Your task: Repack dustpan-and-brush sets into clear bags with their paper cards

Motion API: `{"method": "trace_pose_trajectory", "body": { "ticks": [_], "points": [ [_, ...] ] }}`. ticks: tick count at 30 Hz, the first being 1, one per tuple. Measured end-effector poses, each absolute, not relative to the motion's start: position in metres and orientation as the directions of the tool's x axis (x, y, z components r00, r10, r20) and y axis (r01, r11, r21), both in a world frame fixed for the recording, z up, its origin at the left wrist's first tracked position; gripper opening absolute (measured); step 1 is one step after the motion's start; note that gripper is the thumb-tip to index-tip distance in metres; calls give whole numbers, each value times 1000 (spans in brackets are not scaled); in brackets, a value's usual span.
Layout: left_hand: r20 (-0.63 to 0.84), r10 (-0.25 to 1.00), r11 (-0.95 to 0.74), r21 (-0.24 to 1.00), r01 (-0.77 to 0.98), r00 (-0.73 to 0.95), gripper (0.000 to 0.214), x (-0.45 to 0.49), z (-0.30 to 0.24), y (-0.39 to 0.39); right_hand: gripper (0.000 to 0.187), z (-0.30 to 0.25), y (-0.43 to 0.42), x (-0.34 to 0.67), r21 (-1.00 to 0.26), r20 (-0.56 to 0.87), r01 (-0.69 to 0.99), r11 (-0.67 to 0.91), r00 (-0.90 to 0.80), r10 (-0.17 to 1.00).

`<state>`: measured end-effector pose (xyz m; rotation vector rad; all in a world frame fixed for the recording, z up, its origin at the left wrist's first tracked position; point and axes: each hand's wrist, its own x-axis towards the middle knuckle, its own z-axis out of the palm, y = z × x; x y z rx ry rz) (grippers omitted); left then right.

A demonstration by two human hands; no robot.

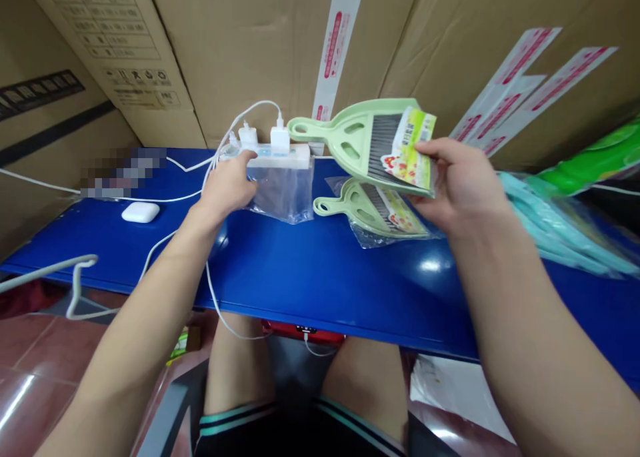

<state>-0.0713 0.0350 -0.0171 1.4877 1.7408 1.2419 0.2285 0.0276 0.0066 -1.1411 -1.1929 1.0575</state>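
Observation:
My right hand (pixel 463 187) is closed on a pale green mini dustpan with a brush and a printed label (pixel 367 143), held up above the blue table (pixel 320 270). Under it a second green dustpan set (pixel 373 207) lies in a clear bag on the table. My left hand (pixel 227 187) is pinched on the edge of an empty clear plastic bag (pixel 283 190), which stands just in front of a white power strip (pixel 273 153) with chargers plugged in.
White cables (pixel 210 277) trail over the table's front edge. A white earbud case (pixel 141 211) lies at the left. Bagged teal items (pixel 555 227) pile at the right. Cardboard boxes (pixel 240 50) wall the back. My knees are below the table.

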Motion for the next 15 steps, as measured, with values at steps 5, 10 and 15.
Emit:
{"method": "trace_pose_trajectory", "body": {
  "ticks": [5, 10, 15],
  "points": [
    [180, 950, 16, 785, 619, -253, 51, -78, -21, 35, 28, 10, 13, 207, -989, -21, -150, -17, 27, 999],
    [251, 950, -31, 664, 747, -184, 42, -73, -15, 28, 29, 9, 6, 195, -981, -82, -177, -80, 3, 997],
    [398, 894, -139, 682, 718, -205, 19, -56, 1, 21, 35, 8, 3, 185, -970, -80, -233, -70, 34, 996]
  ]
}}
